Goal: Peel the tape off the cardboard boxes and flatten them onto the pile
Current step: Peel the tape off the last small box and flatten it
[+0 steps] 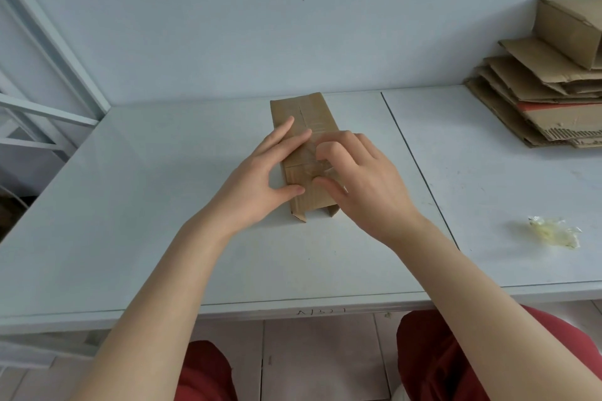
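Here, the cardboard box [306, 117] lies flat on the table [163, 205], a little towards the back edge and roughly midway between the left and right edges. Its long side runs away from the person, and its near end is open, with two short flaps pointing towards the front edge. Clear tape [309, 158] crosses the box's top face.

The left hand [260, 172] rests on the left part of the box. Its fingers [283, 133] are straight and slightly spread, lying flat on the cardboard, and the thumb reaches across the near part of the top face. The right hand [368, 185] sits on the right part of the box with its fingers [329, 151] curled. A crinkled, shiny bit of the tape is caught between its index finger and thumb. The two hands are just beside each other, their fingertips almost meeting over the middle of the box.

Further out, a seam [410, 156] runs from back to front to the right of the box. Beyond it, near the right edge, lies a crumpled wad of tape [553, 231]. In the back right corner is the pile [534, 107] of flattened cardboard, with a still-shaped box [566, 29] on top. A pale wall [228, 26] rises behind the table, a metal frame [49, 52] stands past the left edge, and red trousers [439, 352] show below the front edge.
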